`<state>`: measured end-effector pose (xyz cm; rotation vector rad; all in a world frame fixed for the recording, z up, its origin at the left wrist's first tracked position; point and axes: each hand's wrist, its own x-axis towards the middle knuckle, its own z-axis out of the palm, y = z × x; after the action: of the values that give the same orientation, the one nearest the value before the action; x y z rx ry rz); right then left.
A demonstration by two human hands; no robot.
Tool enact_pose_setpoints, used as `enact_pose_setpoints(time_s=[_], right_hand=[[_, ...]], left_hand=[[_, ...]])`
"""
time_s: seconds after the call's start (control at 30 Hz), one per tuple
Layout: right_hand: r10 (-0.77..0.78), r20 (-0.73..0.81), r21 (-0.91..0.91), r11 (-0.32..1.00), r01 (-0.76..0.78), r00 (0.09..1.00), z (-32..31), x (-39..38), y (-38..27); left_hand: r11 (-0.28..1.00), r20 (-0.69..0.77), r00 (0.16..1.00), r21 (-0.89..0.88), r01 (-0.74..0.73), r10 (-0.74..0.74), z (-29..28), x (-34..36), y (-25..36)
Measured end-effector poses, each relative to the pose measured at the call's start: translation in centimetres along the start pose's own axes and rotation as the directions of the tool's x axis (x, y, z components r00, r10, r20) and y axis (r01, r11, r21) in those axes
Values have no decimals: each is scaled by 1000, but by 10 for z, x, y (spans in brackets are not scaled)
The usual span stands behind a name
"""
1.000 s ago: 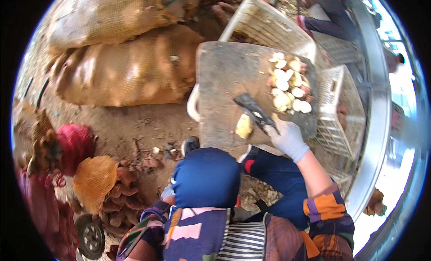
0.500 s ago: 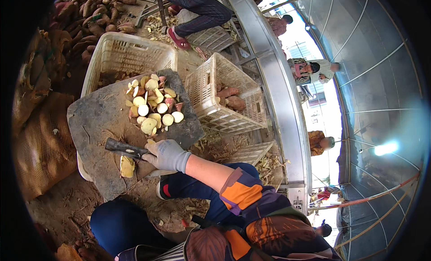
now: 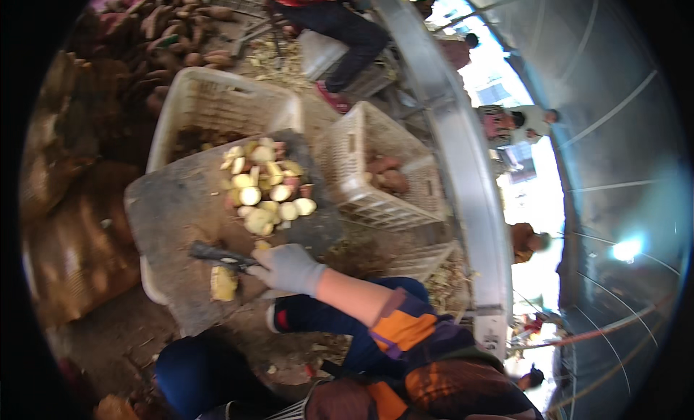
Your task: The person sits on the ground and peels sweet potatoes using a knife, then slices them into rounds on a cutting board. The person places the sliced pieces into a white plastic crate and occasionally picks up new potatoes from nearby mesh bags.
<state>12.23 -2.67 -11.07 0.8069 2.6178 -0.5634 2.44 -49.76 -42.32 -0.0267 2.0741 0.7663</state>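
My right hand (image 3: 289, 268), in a grey glove, is closed on one end of a dark knife (image 3: 217, 254) lying low over the worn, dark board (image 3: 170, 210). A small yellow bit (image 3: 262, 244) shows by its fingers. Just below the knife rests a larger peeled yellow chunk (image 3: 223, 283), near the board's front edge. Farther up the board sits a heap of cut sweet potato pieces (image 3: 269, 189), pale yellow inside with some reddish skin. My left hand is out of view.
The board rests across a dirty white crate (image 3: 225, 95). Another crate (image 3: 340, 149) holds several whole sweet potatoes (image 3: 387, 174). A large sweet potato pile (image 3: 177, 48) lies far left, beside brown sacking (image 3: 79, 232). A metal ledge (image 3: 463, 138) runs along the right; a person in dark trousers (image 3: 347, 40) sits beyond.
The whole view has shifted, so things appear a little lower and to the right, with some blur. The far person's leg has moved. My right hand keeps its grip beside the chunk.
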Motion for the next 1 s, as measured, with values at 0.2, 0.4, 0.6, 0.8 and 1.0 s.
enact_pose_setpoints(time_s=[0.2, 0.4, 0.6, 0.8, 1.0], right_hand=[[-55, -105, 19, 998, 57, 993, 14, -4, 5], [86, -142, -6, 996, -87, 986, 0, 10, 22], [163, -348, 45, 987, -157, 923, -18, -3, 9], [68, -419, 41, 998, -56, 905, -17, -21, 4], [14, -225, -26, 999, -20, 974, -12, 2, 9]], left_hand=[[834, -150, 969, -494, -247, 198, -91, -40, 164], [779, 231, 763, -375, -502, 603, -84, -75, 399], [203, 368, 453, 550, -810, 812, -3, -63, 475], [75, 480, 466, 633, -771, 743, 10, -63, 486], [35, 478, 445, 651, -759, 757, 8, -58, 482]])
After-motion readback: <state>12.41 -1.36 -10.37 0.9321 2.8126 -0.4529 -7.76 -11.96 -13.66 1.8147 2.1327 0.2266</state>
